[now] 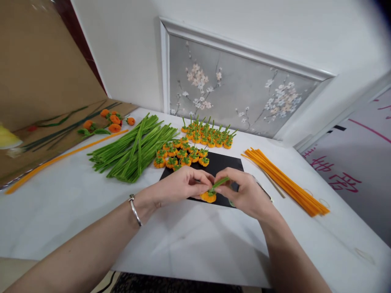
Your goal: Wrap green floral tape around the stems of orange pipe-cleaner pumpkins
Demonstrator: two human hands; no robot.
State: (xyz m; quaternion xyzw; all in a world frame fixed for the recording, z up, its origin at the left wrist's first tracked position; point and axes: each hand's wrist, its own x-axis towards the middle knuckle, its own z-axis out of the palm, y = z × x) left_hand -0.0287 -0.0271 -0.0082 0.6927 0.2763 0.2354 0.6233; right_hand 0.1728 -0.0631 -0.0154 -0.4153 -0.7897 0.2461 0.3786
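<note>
Pinching fuzzy orange pumpkin (209, 197), left hand (180, 185); right hand (248, 195) pinching its fuzzy green stem (221, 182). Fuzzy green sticks (131, 152) at ten o'clock, fuzzy orange sticks (287, 184) at three.

Single head-worn view, from above the near edge of the worktop (189, 240), facing forward and down. Left hand (179, 185) and right hand (249, 195) close, mid-frame; forearms (94, 240) enter from below. Far edge farther off, slanting down rightward; wall (128, 53) beyond.
</note>
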